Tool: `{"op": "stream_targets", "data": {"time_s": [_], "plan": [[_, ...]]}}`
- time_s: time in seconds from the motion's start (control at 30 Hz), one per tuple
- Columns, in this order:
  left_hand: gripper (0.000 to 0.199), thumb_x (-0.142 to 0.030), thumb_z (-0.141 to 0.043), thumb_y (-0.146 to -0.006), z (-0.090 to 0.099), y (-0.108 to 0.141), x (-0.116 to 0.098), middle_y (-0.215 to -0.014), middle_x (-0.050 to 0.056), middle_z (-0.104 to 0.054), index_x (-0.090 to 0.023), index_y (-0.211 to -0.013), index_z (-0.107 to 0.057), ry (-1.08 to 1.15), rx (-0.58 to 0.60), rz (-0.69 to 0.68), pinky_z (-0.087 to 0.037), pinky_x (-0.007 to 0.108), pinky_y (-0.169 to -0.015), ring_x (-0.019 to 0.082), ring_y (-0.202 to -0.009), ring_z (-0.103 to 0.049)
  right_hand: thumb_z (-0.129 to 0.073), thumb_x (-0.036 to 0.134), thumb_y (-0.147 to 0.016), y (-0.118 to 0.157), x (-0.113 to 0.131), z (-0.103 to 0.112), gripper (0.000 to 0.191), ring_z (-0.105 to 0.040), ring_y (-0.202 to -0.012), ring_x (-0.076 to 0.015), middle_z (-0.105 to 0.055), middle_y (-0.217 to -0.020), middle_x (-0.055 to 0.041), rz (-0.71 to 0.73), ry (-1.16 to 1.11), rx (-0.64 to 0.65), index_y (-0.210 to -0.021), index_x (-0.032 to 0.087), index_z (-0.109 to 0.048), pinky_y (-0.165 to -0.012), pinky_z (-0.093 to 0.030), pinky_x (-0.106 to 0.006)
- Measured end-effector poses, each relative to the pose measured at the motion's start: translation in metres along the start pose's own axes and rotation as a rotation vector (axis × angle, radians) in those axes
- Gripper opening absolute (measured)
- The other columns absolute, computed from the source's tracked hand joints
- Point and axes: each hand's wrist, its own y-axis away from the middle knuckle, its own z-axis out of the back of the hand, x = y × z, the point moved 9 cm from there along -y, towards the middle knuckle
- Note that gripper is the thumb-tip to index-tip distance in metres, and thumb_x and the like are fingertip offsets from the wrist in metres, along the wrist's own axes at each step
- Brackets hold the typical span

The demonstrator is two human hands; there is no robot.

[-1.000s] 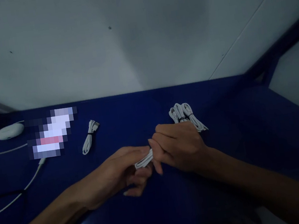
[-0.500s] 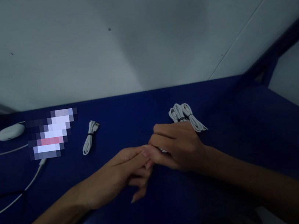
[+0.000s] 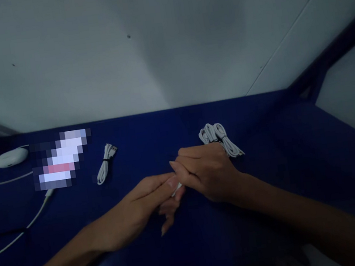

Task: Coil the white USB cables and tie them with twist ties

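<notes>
My left hand pinches a small piece of white cable between thumb and fingers, its lower fingers hanging loosely bent. Against its fingertips, my right hand is closed, fingers curled over the same cable; most of that cable is hidden inside both hands. Just behind the right hand lie several coiled white cables side by side, bound with black ties and partly covered by the knuckles. Left of the hands, another coiled white USB cable with a black tie rests on the blue table.
A blurred-out lit screen lies at the left with a white cord running from it. Beyond it sits a white rounded case. A pale wall rises along the table's back edge.
My right thumb has lifted and shifted slightly left over the left fingertips. A white bit of cable now shows at the left thumb; the glimpse under the right hand is covered.
</notes>
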Motion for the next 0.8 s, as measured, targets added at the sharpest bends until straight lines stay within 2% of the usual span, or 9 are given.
{"op": "stream_targets", "data": {"time_s": [0.13,0.33,0.5,0.63,0.73,0.8], "plan": [[0.038,-0.048,-0.053,-0.114,0.001,0.0,0.001,-0.077,-0.003,-0.043,-0.021,-0.087,-0.056,0.005,-0.034,0.039,-0.048,0.028,-0.064,0.015,-0.068,-0.041,-0.049,0.016,-0.112,0.002,-0.004,-0.006,0.052,-0.036,-0.048,-0.008,-0.045,-0.055,0.0055,-0.046,-0.042,0.052,-0.06,0.018,-0.053,-0.049,-0.028,-0.026],[0.045,-0.056,-0.048,-0.114,0.007,0.006,0.0,-0.08,-0.002,-0.049,-0.021,-0.09,-0.06,-0.187,-0.14,0.031,-0.046,0.029,-0.068,0.016,-0.072,-0.046,-0.049,0.017,-0.111,0.005,-0.011,-0.01,0.05,-0.035,-0.048,-0.008,-0.044,-0.055,0.0057,-0.139,-0.074,0.08,-0.061,0.018,-0.053,-0.049,-0.026,-0.026],[0.035,-0.049,-0.046,-0.117,0.011,0.011,-0.011,-0.082,-0.003,-0.054,-0.024,-0.101,-0.064,-0.47,-0.27,-0.072,-0.044,0.03,-0.067,0.016,-0.071,-0.047,-0.048,0.019,-0.114,0.006,-0.016,-0.014,0.053,-0.042,-0.049,-0.0082,-0.052,-0.056,0.0039,-0.222,-0.131,0.137,-0.061,0.017,-0.057,-0.053,-0.031,-0.027],[0.03,-0.04,-0.04,-0.119,0.004,0.009,-0.019,-0.099,0.0,-0.068,-0.024,-0.109,-0.064,-0.579,-0.253,-0.168,-0.05,0.033,-0.081,0.019,-0.085,-0.059,-0.047,0.019,-0.114,0.006,-0.016,-0.011,0.053,-0.037,-0.048,-0.0081,-0.048,-0.056,0.0047,-0.221,-0.063,0.102,-0.062,0.017,-0.054,-0.052,-0.028,-0.027],[0.03,-0.039,-0.039,-0.12,0.004,0.007,-0.025,-0.111,0.004,-0.068,-0.023,-0.11,-0.062,-0.707,-0.275,-0.244,-0.05,0.037,-0.092,0.022,-0.099,-0.063,-0.048,0.017,-0.113,0.006,-0.014,-0.011,0.052,-0.036,-0.047,-0.0078,-0.046,-0.055,0.0052,-0.198,-0.016,0.08,-0.061,0.017,-0.054,-0.05,-0.027,-0.027],[0.028,-0.039,-0.041,-0.119,0.006,0.006,-0.025,-0.109,0.005,-0.066,-0.022,-0.11,-0.061,-0.798,-0.292,-0.252,-0.05,0.037,-0.089,0.022,-0.097,-0.062,-0.048,0.017,-0.113,0.006,-0.013,-0.01,0.052,-0.038,-0.047,-0.0078,-0.048,-0.055,0.0047,-0.179,0.024,0.07,-0.061,0.017,-0.055,-0.05,-0.027,-0.026]]}}
